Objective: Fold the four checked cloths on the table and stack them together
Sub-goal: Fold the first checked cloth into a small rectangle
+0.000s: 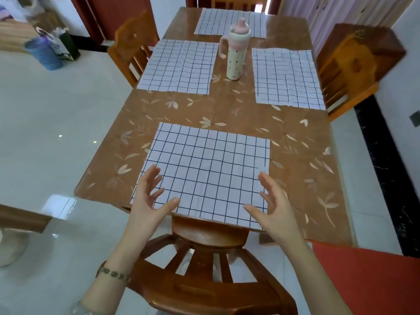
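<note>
Fingers [152, 175] spread and empty, the left hand [148, 202] and right hand [273, 209] hover over the nearest checked cloth [209, 164], flat on the tabletop [227, 110] well short of the bottle [236, 57]; uneven corner pinches could skew the fold.

Four checked cloths lay flat and unfolded on counter [227, 110]: near cloth [211, 176], left cloth [179, 67], right cloth [286, 78], far cloth [218, 21]. Left grip [150, 198] and right grip [272, 208] were over near cloth's front corners, fingers spread, holding nothing. Bottle [236, 53] stood upright between left and right cloths
</note>
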A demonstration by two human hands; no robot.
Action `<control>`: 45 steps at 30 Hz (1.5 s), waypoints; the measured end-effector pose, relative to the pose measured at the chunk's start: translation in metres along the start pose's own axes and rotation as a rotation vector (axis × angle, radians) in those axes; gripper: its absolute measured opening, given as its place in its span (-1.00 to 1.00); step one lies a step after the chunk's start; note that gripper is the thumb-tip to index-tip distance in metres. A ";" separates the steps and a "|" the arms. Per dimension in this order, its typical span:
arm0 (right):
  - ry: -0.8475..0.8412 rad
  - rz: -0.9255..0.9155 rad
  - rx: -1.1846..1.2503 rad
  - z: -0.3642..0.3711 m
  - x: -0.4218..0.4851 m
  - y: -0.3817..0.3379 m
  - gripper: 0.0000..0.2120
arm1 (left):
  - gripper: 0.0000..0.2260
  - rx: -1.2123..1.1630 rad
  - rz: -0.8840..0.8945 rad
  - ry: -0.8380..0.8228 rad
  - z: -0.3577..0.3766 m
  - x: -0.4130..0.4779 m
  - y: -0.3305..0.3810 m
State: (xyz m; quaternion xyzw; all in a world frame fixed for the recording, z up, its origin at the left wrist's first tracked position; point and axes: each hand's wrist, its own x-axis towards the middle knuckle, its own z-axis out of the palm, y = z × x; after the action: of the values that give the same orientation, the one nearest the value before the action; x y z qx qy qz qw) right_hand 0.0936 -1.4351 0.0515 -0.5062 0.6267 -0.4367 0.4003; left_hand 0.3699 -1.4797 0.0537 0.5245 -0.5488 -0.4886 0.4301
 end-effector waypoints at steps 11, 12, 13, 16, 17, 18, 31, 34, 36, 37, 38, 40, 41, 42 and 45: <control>0.044 0.059 -0.186 -0.009 0.054 0.009 -0.44 | -0.29 0.098 -0.012 -0.118 -0.004 0.074 -0.013; 0.052 0.022 -0.266 -0.013 0.070 0.013 -0.49 | -0.34 0.155 -0.012 -0.134 -0.006 0.092 -0.018; 0.051 0.000 -0.331 -0.017 0.088 0.018 -0.53 | -0.40 0.231 -0.007 -0.160 -0.009 0.114 -0.026; 0.020 0.032 -0.430 -0.031 0.144 0.037 -0.61 | -0.52 0.537 0.071 -0.248 -0.018 0.189 -0.053; 0.010 0.051 -0.473 -0.035 0.162 0.044 -0.62 | -0.53 0.641 0.084 -0.285 -0.020 0.213 -0.062; -0.001 0.075 -0.522 -0.038 0.178 0.052 -0.63 | -0.55 0.733 0.079 -0.318 -0.021 0.233 -0.068; -0.056 0.290 -0.782 -0.041 0.282 0.129 -0.53 | -0.54 1.126 -0.025 -0.272 -0.034 0.362 -0.141; -0.081 0.294 -0.852 -0.045 0.291 0.139 -0.63 | -0.56 1.205 -0.017 -0.350 -0.041 0.374 -0.147; -0.096 0.294 -0.908 -0.046 0.295 0.141 -0.67 | -0.58 1.205 -0.017 -0.350 -0.040 0.378 -0.149; -0.094 0.283 -0.921 -0.046 0.296 0.141 -0.68 | -0.60 1.175 -0.021 -0.330 -0.040 0.379 -0.151; -0.093 0.285 -0.922 -0.046 0.298 0.141 -0.69 | -0.62 1.152 -0.021 -0.307 -0.040 0.379 -0.152; -0.104 0.325 -0.898 -0.048 0.303 0.140 -0.76 | -0.72 1.117 -0.034 -0.257 -0.039 0.382 -0.153; -0.119 0.356 -0.885 -0.048 0.305 0.140 -0.80 | -0.81 1.114 -0.056 -0.228 -0.039 0.384 -0.154; -0.135 0.381 -0.872 -0.049 0.308 0.139 -0.84 | -0.91 1.130 -0.098 -0.209 -0.038 0.386 -0.152; -0.146 0.414 -0.834 -0.051 0.312 0.138 -0.85 | -0.84 1.182 -0.167 -0.206 -0.037 0.387 -0.147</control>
State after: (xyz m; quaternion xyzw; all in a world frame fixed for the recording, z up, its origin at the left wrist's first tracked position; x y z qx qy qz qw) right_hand -0.0460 -1.7204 -0.0839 -0.5175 0.8067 -0.0220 0.2844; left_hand 0.3986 -1.8646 -0.1015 0.6660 -0.7231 -0.1811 -0.0291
